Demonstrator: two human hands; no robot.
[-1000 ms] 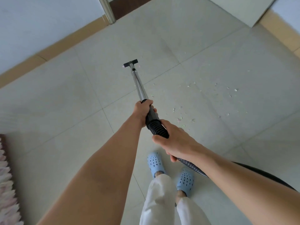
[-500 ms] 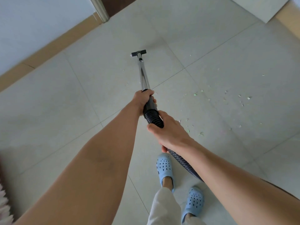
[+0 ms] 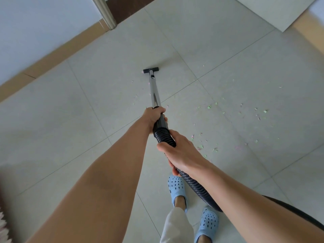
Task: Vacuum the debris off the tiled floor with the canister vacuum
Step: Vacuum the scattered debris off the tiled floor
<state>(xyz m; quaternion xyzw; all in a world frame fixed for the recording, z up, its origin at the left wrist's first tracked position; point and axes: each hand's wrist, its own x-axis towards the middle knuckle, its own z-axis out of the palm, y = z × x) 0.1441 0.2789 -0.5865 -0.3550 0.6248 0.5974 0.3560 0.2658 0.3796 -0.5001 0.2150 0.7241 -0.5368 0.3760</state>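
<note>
Two hands: both are on the vacuum, one ahead of the other along its length.
Left hand (image 3: 155, 115): fingers wrapped round the black handle just below the metal tube.
Right hand (image 3: 180, 151): curled over the ribbed black hose (image 3: 198, 186), just behind the left hand, thumb lying along the top.
One wand (image 3: 154, 94): a shiny metal tube that slopes away from the person down to the floor.
One nozzle (image 3: 151, 69): a small black T-shaped head that sits on the tiled floor (image 3: 70, 106), just short of a grout line, well away from the feet.
Debris (image 3: 209, 107): too many scraps to count; small green and pinkish paper bits, most strewn to the right of the wand, a few thin ones just beside the tube and near the nozzle.
Two clogs (image 3: 176, 187): light blue with holes, one set ahead of the other, under the hose.
One trouser leg (image 3: 176, 227): pale, above the rear foot.
One skirting board (image 3: 57, 53): tan, along the white wall at the far left.
One door frame (image 3: 105, 12): pale, at the top, beside dark flooring.
Change since half a second ago: the nozzle lies nearer to the scraps, with bits now at its left end, and both grips are unchanged.
Feet: the stance has shifted, the forward clog now closer under the right wrist.
</note>
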